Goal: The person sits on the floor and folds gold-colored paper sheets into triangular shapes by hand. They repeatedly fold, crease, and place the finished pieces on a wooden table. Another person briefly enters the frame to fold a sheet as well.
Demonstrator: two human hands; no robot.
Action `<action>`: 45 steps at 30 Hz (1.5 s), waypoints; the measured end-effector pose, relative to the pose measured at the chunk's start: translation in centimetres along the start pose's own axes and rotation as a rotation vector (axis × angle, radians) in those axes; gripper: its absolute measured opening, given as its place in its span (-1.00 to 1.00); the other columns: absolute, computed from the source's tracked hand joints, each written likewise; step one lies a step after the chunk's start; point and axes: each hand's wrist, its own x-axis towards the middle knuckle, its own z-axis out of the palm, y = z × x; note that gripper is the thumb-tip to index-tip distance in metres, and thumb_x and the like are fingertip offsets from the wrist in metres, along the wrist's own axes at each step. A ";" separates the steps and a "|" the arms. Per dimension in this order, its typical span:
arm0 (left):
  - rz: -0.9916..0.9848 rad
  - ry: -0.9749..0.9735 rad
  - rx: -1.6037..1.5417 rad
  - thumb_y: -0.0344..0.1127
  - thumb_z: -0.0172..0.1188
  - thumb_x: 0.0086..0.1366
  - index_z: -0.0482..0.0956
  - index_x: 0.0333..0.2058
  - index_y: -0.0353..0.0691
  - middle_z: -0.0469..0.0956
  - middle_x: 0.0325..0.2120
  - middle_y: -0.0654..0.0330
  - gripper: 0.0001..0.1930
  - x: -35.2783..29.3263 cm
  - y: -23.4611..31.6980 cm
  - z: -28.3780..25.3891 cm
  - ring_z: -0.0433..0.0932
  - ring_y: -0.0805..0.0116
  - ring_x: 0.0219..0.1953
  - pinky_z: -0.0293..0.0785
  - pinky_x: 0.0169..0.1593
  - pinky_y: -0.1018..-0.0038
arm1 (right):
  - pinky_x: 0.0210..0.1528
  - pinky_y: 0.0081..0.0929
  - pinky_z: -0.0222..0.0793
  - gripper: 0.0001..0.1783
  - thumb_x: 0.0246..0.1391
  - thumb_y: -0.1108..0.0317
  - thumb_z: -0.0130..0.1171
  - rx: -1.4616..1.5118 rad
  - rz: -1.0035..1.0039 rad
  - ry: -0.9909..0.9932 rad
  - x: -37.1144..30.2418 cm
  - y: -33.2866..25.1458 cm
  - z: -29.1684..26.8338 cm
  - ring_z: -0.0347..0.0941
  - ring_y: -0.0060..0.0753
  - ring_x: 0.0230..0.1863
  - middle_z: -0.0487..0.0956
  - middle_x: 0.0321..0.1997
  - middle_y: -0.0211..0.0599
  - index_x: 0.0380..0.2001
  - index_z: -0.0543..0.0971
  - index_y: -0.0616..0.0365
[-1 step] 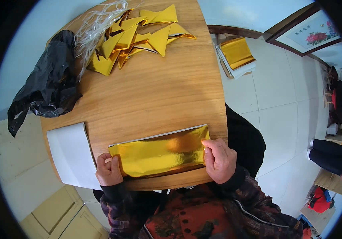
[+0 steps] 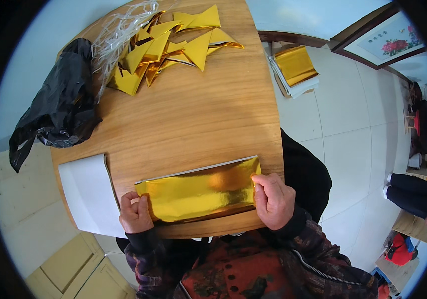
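Note:
A sheet of shiny gold foil paper (image 2: 198, 194) lies across the near edge of the wooden table, folded into a long strip. Along its far edge runs a thin white border. My left hand (image 2: 136, 212) pinches the strip's left end between thumb and fingers. At the opposite end, my right hand (image 2: 274, 200) grips the near right edge the same way. Close by my left hand rests a stack of white paper (image 2: 91, 194), partly hanging over the table's left edge.
Folded gold foil pieces (image 2: 163, 47) are heaped at the far side, beside a tangle of clear plastic strings (image 2: 121, 35). A black plastic bag (image 2: 66, 99) slumps at the far left. Beyond the table's right edge, more gold paper (image 2: 295, 65) tops a white stack.

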 end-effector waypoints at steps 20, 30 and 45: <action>-0.033 -0.027 -0.028 -0.38 0.18 0.33 0.46 -0.22 -0.28 0.43 -0.79 0.31 -0.86 -0.1 0.4 -0.3 0.27 0.65 -0.68 0.19 -0.55 0.62 | -0.57 -0.35 0.41 -0.71 -0.03 0.59 0.21 -0.028 0.021 -0.046 0.3 -0.1 -0.3 0.49 -0.15 -0.58 0.52 -0.42 -0.19 -0.17 0.50 0.21; -0.148 0.006 0.015 -0.37 0.21 0.28 0.48 -0.23 -0.26 0.51 -0.75 0.24 -0.86 -0.5 1.7 0.1 0.39 0.61 -0.66 0.29 -0.56 0.54 | -0.55 -0.28 0.38 -0.76 0.02 0.59 0.17 -0.054 0.009 -0.041 0.1 -0.1 -0.1 0.48 -0.09 -0.50 0.49 -0.43 -0.15 -0.19 0.52 0.21; -0.083 -0.028 -0.065 -0.41 0.17 0.34 0.43 -0.17 -0.31 0.60 -0.65 0.20 -0.84 -0.8 2.2 0.3 0.45 0.64 -0.59 0.33 -0.51 0.64 | -0.43 -0.33 0.41 -0.78 0.07 0.66 0.07 -0.026 0.005 -0.036 0.2 -0.4 -0.2 0.49 -0.04 -0.45 0.50 -0.38 -0.09 -0.19 0.51 0.23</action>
